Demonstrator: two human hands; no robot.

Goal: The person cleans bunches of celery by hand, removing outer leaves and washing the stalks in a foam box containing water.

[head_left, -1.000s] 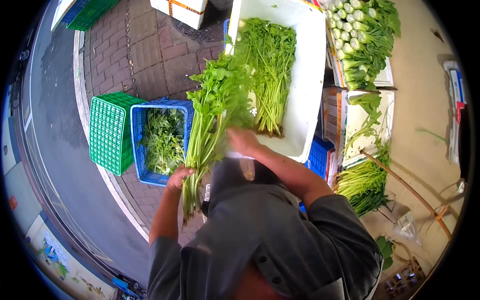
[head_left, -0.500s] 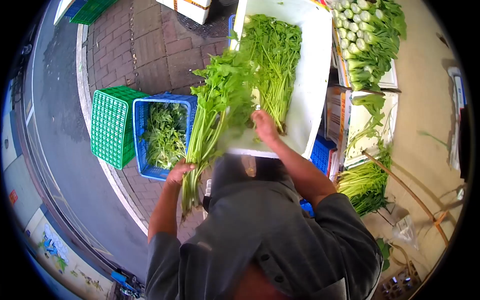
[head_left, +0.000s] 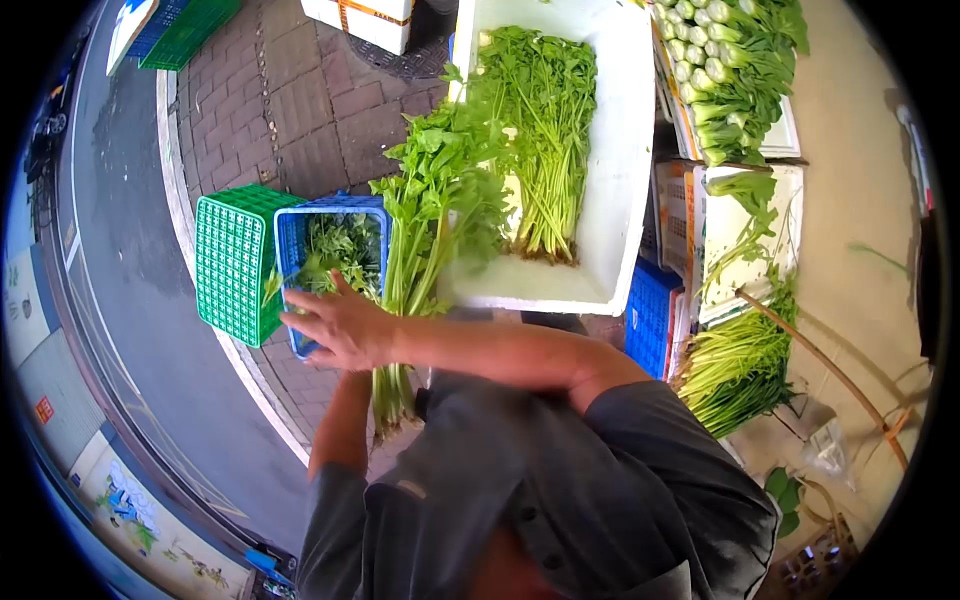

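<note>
My left hand (head_left: 352, 380) is mostly hidden under my right forearm. It still grips a leafy bunch of celery (head_left: 425, 215), whose root ends hang down in front of my shirt. My right hand (head_left: 345, 325) reaches across to the left, fingers spread, over the blue crate (head_left: 283, 240). A blurred green sprig (head_left: 275, 285) is near its fingertips, apart from the hand. Loose green leaves (head_left: 340, 240) lie inside that crate. More celery with roots (head_left: 545, 150) lies in the white foam box (head_left: 605, 240) ahead of me.
A green crate (head_left: 235, 265) stands left of the blue one, beside the kerb. At right are bok choy (head_left: 715, 60), a foam lid (head_left: 770, 240) and a heap of thin green stalks (head_left: 735, 365). Another white foam box (head_left: 370, 20) stands at the top.
My right hand has swung left from the celery's leaves beside the foam box to above the blue crate, and its fingers have spread. The celery bunch stays upright in nearly the same place.
</note>
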